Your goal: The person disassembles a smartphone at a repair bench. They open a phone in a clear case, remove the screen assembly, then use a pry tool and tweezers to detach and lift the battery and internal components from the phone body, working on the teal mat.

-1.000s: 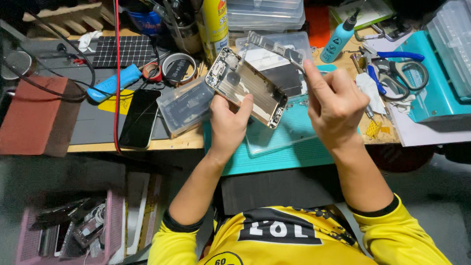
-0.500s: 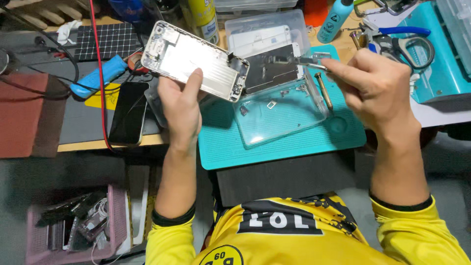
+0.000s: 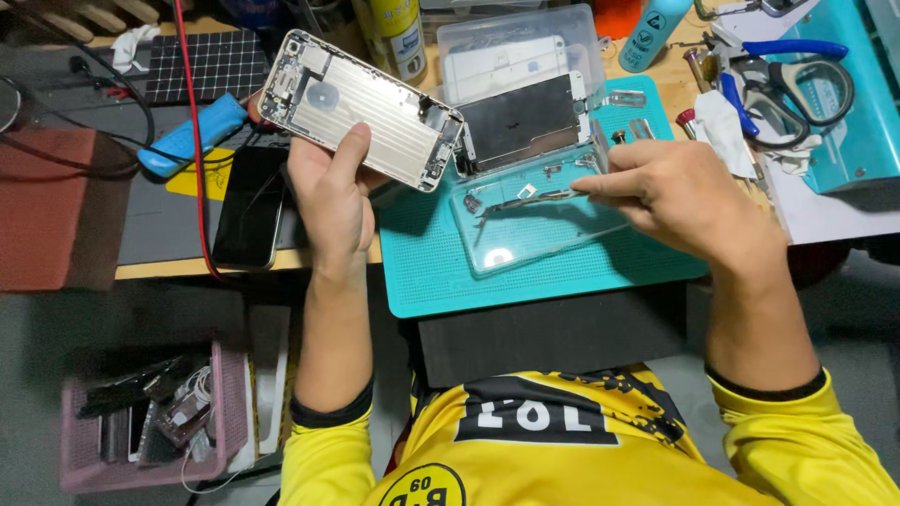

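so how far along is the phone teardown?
Done: screen panel is off, lying in the clear tray with loose small parts. In hand: left hand holds the bare metal housing; right hand holds a thin flex strip over the tray. Left: the housing's remaining parts.

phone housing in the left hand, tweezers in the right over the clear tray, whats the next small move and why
Probably lower the tweezers to pick a small part from the clear tray. The right hand holds their tips just over the loose pieces, while the left hand holds the open phone housing inside-up, off to the side.
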`<action>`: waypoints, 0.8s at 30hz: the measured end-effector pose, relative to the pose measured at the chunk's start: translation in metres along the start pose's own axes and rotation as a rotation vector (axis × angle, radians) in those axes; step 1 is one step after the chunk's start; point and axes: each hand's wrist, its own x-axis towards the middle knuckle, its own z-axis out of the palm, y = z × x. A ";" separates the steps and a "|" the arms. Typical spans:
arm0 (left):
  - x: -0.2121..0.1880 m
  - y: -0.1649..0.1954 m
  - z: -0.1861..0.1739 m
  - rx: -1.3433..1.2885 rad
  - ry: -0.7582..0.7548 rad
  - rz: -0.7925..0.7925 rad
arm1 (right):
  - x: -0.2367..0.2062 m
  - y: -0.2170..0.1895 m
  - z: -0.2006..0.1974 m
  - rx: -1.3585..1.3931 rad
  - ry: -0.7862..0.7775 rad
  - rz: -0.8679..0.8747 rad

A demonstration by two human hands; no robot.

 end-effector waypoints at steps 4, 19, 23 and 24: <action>0.000 -0.003 0.006 -0.005 -0.018 -0.035 | -0.005 0.007 -0.004 0.011 -0.071 0.033; -0.011 -0.014 0.035 0.101 -0.152 -0.083 | -0.004 0.005 -0.015 0.238 0.123 0.190; -0.015 -0.014 0.049 0.132 -0.192 -0.165 | 0.003 -0.001 -0.004 0.327 0.258 0.247; -0.015 -0.014 0.052 0.138 -0.203 -0.181 | 0.006 -0.001 -0.001 0.364 0.295 0.215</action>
